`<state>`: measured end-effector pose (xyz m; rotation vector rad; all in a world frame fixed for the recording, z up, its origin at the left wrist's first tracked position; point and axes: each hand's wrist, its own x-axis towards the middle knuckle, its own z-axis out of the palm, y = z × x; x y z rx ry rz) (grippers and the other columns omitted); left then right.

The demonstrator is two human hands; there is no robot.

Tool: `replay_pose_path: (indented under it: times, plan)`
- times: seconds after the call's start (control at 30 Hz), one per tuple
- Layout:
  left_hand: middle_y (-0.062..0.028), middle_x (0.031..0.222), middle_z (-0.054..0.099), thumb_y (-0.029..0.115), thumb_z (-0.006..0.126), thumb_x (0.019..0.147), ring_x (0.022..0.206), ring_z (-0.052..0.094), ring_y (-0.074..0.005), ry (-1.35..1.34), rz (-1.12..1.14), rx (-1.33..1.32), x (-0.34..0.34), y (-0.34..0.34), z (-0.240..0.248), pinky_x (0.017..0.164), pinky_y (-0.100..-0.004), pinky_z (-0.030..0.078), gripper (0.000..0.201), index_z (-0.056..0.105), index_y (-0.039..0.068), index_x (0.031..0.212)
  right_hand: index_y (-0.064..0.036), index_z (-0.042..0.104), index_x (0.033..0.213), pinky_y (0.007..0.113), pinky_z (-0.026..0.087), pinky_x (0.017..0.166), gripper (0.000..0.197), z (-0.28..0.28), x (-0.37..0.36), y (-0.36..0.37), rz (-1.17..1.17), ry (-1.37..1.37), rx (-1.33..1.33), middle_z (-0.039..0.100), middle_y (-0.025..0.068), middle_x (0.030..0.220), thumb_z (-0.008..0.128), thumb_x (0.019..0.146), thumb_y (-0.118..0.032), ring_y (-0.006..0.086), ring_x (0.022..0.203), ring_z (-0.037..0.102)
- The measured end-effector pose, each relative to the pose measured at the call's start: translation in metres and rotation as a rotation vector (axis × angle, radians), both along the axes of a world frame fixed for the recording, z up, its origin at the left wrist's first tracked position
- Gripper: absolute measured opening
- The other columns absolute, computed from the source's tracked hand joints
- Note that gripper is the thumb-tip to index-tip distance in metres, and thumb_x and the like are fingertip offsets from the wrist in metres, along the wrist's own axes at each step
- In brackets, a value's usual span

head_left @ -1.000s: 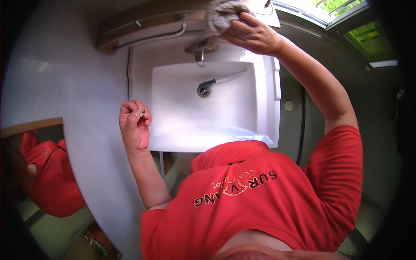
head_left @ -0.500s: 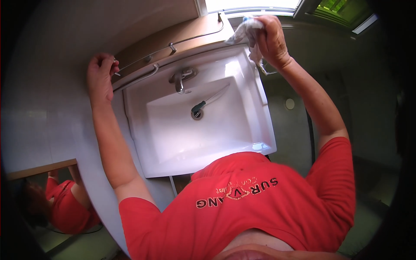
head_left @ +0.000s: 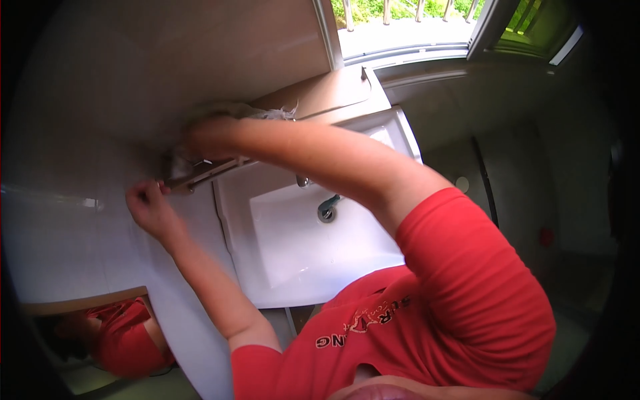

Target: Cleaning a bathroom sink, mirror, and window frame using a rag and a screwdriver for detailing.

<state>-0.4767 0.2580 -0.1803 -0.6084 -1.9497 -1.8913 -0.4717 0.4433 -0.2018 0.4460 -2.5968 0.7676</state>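
My right hand (head_left: 210, 137) reaches across to the left and presses a pale crumpled cloth (head_left: 267, 112) onto the wooden shelf (head_left: 320, 93) above the basin. Just below it, a metal rail (head_left: 200, 172) runs along the shelf's front. My left hand (head_left: 148, 208) is raised against the white wall, its fingertips pinched at the rail's left end. Whether something small sits between those fingers is too small to tell. My right forearm hides part of the shelf and the tap.
A white square basin (head_left: 300, 253) with a metal drain (head_left: 327, 212) lies under my arms. An open window (head_left: 400, 27) is at the top. A mirror edge (head_left: 100, 333) at lower left reflects my red shirt.
My right hand has swept with the cloth from the shelf's right end to its left end. My left hand stays by the rail's left end; my head has turned left.
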Motion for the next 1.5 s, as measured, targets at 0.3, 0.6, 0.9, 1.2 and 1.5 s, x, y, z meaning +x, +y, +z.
replay_pose_path:
  times: [0.3,0.6,0.9,1.2,1.5]
  plan:
    - [-0.0049,0.078,0.048,-0.002,0.052,0.081,0.066,0.046,-0.0118,-0.056,-0.08,0.1,0.032,-0.017,-0.012,0.059,-0.0242,0.041,0.01,0.044,0.004,0.081,-0.014,0.062,0.103,0.039,0.049,0.074,0.026,0.029,0.037,0.049,0.044,-0.515,0.072,0.064,0.0133,0.086,0.049,0.081,-0.02,0.0286,0.081,0.063]
    - [-0.0041,0.079,0.047,-0.004,0.052,0.08,0.064,0.046,-0.0114,-0.06,-0.157,0.1,0.06,-0.02,-0.035,0.056,-0.0237,0.042,0.012,0.044,0.004,0.084,-0.0045,0.059,0.099,0.034,0.05,0.072,0.019,0.051,0.099,0.122,-0.613,0.343,-0.525,0.062,0.013,0.087,0.046,0.088,-0.013,0.0203,0.081,0.061]
    - [-0.0036,0.081,0.047,-0.009,0.049,0.077,0.064,0.049,-0.0101,-0.25,-0.303,0.154,0.105,-0.021,-0.072,0.054,-0.0214,0.044,0.018,0.041,0.006,0.083,-0.0036,0.057,0.098,0.039,0.049,0.078,0.025,0.256,0.077,0.14,-0.413,1.199,-0.044,0.06,0.0074,0.091,0.046,0.085,-0.022,0.0226,0.092,0.057]
    - [-0.0028,0.077,0.046,-0.008,0.049,0.078,0.062,0.048,-0.0094,-0.252,-0.291,0.144,0.116,-0.037,-0.096,0.056,-0.0216,0.044,0.016,0.041,0.005,0.083,-0.0198,0.058,0.113,0.036,0.028,0.108,0.032,0.071,0.047,0.182,-0.081,0.603,1.07,0.049,0.0001,0.127,0.051,0.082,-0.027,0.0152,0.121,0.043]
    - [-0.0026,0.076,0.046,-0.009,0.05,0.077,0.061,0.048,-0.0086,-0.288,-0.193,0.085,0.132,-0.089,-0.125,0.055,-0.0213,0.044,0.017,0.042,0.005,0.083,-0.0168,0.059,0.109,0.035,0.045,0.078,0.038,0.317,0.068,0.153,-0.859,0.834,0.802,0.063,0.0042,0.099,0.055,0.081,-0.041,0.0206,0.09,0.06]
